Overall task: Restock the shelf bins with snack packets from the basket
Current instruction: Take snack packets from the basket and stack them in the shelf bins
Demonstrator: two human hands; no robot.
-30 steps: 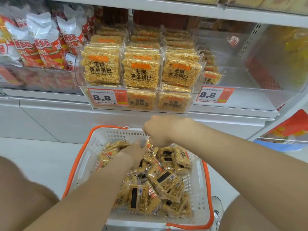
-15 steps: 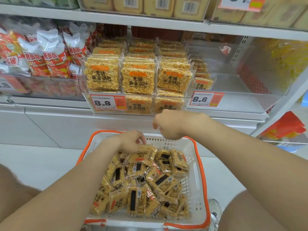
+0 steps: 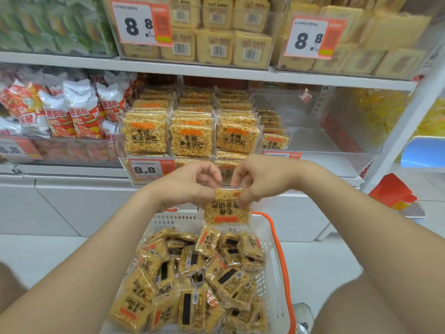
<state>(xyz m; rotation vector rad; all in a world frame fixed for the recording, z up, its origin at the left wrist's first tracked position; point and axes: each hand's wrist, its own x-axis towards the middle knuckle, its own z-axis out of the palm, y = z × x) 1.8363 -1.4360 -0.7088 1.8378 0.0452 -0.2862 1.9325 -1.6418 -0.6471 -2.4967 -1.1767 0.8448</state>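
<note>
Both hands up in front of us, pinching one snack packet (image 3: pixel 225 209) by its upper edge. Left hand (image 3: pixel 190 186) has it at the upper left corner, fingers curled, thumb on the near face. Right hand (image 3: pixel 262 180) has the upper right corner, fingertips over the print. The packet hangs upside down, orange stripe at the bottom, above the far rim of the basket (image 3: pixel 277 239) and just below the front of the shelf bin (image 3: pixel 121 162).

The basket is white with an orange rim, sits low between our arms, and holds a loose heap of packets (image 3: pixel 192 280), some face up, some barcode side up.

The shelf bin is clear and packed with upright rows of the same packets, with an 8.8 price tag (image 3: pixel 145 168) on its front. The next bin to the right (image 3: pixel 337 162) holds only a short row of packets (image 3: pixel 274 141) at its left side. Red and white bags (image 3: pixel 79 116) fill the bin to the left. Pale packets (image 3: pixel 216 44) stand on the shelf above.
</note>
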